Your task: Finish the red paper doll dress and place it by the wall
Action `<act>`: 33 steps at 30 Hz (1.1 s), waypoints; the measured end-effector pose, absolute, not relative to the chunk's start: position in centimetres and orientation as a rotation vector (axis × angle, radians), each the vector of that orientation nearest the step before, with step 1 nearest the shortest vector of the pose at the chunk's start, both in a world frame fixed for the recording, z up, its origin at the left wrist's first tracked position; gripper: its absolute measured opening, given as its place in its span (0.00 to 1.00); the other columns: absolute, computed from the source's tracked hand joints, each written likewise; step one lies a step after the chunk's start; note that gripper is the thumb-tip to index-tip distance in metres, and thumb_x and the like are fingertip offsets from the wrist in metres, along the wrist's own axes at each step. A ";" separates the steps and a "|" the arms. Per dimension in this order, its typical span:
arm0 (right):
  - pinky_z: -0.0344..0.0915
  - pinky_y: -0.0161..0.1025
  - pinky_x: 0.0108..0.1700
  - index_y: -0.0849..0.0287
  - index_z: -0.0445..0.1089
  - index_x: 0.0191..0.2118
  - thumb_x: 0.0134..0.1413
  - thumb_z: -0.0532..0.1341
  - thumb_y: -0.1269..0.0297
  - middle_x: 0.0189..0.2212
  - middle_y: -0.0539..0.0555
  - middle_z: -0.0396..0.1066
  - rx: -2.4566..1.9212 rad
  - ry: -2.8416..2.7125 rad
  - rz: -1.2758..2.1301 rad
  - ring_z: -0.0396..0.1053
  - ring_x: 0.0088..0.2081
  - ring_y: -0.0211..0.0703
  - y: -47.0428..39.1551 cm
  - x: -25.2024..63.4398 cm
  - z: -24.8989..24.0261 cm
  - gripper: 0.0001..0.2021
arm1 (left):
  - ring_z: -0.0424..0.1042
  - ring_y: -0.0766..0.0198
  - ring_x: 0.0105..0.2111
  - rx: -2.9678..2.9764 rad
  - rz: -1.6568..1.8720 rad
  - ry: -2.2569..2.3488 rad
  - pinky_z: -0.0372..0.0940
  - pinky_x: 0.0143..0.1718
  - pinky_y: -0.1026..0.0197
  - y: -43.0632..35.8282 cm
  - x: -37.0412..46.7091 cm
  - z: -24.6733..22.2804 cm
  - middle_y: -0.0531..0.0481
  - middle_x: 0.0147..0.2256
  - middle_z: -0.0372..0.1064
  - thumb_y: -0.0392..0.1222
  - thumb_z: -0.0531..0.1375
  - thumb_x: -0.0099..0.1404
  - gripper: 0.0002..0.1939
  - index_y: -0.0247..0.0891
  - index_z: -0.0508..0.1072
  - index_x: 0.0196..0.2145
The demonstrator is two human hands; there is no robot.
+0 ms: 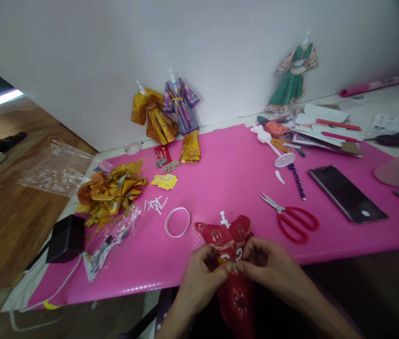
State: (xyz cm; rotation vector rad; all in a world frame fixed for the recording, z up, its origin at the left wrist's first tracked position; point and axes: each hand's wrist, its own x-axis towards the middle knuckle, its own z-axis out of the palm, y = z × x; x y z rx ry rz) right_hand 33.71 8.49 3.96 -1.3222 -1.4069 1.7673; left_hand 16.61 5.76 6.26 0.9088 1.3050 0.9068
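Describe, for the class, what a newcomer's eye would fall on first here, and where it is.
The bright pink cover on the table strikes first, with a red dress at its near edge, pinched at the waist by the left hand and right hand. Next come the gold, purple and green outfits against the pale wall, then the gold scraps heaped at the left.

The single view looks from the person's head, facing forward and downward across the pink table cover (pixel 216 179) to the white wall (pixel 202 42) behind it. It is quite near to the left hand (pixel 201 273) and the right hand (pixel 270 266), which appear low, around the middle.
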 end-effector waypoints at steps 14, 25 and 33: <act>0.55 0.34 0.26 0.59 0.68 0.27 0.46 0.66 0.62 0.22 0.48 0.67 -1.318 -1.438 1.753 0.60 0.24 0.36 8.6 33.6 4.0 0.07 | 0.75 0.57 0.36 0.907 0.905 1.319 0.67 0.41 0.60 5.9 16.5 6.0 0.47 0.34 0.79 0.34 0.64 0.51 0.11 0.33 0.77 0.34; 0.53 0.34 0.25 0.59 0.68 0.27 0.45 0.66 0.63 0.21 0.47 0.65 -1.361 -1.440 1.776 0.58 0.24 0.35 8.7 33.4 4.2 0.07 | 0.75 0.58 0.35 0.871 0.920 1.302 0.67 0.39 0.61 6.0 16.6 6.3 0.48 0.32 0.79 0.35 0.64 0.48 0.09 0.34 0.77 0.31; 0.53 0.33 0.26 0.59 0.68 0.27 0.45 0.66 0.62 0.21 0.47 0.66 -1.363 -1.455 1.772 0.59 0.24 0.35 8.5 33.5 4.3 0.08 | 0.75 0.59 0.34 0.880 0.917 1.326 0.67 0.38 0.62 5.9 16.6 6.3 0.48 0.32 0.79 0.35 0.64 0.48 0.11 0.33 0.77 0.32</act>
